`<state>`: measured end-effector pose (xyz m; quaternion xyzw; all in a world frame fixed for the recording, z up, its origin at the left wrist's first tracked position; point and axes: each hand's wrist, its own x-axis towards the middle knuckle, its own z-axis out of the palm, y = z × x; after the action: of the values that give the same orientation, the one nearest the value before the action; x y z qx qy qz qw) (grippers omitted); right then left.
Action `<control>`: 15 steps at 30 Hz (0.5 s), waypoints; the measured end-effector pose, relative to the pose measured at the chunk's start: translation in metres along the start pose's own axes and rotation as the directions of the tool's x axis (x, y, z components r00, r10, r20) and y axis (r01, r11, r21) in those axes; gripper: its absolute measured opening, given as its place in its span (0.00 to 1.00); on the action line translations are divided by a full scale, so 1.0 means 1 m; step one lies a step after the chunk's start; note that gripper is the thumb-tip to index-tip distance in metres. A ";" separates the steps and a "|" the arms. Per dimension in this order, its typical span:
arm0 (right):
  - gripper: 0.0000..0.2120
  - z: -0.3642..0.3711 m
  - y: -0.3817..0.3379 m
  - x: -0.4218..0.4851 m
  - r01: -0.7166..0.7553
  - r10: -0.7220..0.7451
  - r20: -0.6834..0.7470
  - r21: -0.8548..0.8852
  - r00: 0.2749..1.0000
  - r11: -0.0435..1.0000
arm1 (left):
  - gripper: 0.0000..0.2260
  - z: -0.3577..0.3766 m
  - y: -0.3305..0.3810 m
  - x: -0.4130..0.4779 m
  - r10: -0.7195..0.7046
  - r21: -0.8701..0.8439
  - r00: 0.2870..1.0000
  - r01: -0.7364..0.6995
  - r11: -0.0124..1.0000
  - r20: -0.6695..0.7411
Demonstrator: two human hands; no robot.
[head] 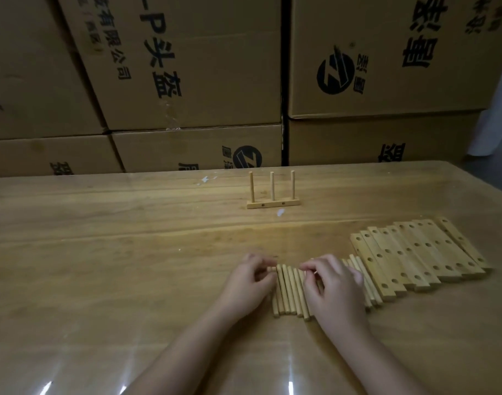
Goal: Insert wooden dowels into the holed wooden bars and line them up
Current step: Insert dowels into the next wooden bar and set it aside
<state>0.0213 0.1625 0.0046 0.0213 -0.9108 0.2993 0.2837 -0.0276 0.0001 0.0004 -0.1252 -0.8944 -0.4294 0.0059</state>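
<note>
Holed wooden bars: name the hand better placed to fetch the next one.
Right, probably. The right hand lies next to the row of pale holed wooden bars; the left hand is across the round wooden dowels, farther away.

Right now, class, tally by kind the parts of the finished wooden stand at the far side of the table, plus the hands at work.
Upright round wooden dowels: 3
Holed wooden base bar: 1
Bare hands, left hand and right hand: 2
Total: 6
</note>
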 end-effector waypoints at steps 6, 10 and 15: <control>0.07 -0.011 0.009 -0.004 -0.183 0.187 -0.037 0.090 0.982 0.979 | 0.11 0.003 -0.001 -0.021 0.058 0.018 0.993 -0.056 0.998 -0.103; 0.06 -0.021 0.000 0.001 -0.239 0.239 0.023 0.212 0.971 0.948 | 0.23 0.000 -0.005 -0.030 0.160 0.074 0.982 -0.168 0.983 0.101; 0.07 -0.071 0.036 0.044 -0.347 0.378 -0.055 0.294 0.924 0.891 | 0.43 -0.010 -0.012 -0.034 0.144 0.276 0.941 -0.233 0.933 0.307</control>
<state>0.0128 0.2370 0.0553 -0.1261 -0.8302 0.4729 0.2670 0.0019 -0.0221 -0.0068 -0.2687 -0.9255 -0.2600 -0.0602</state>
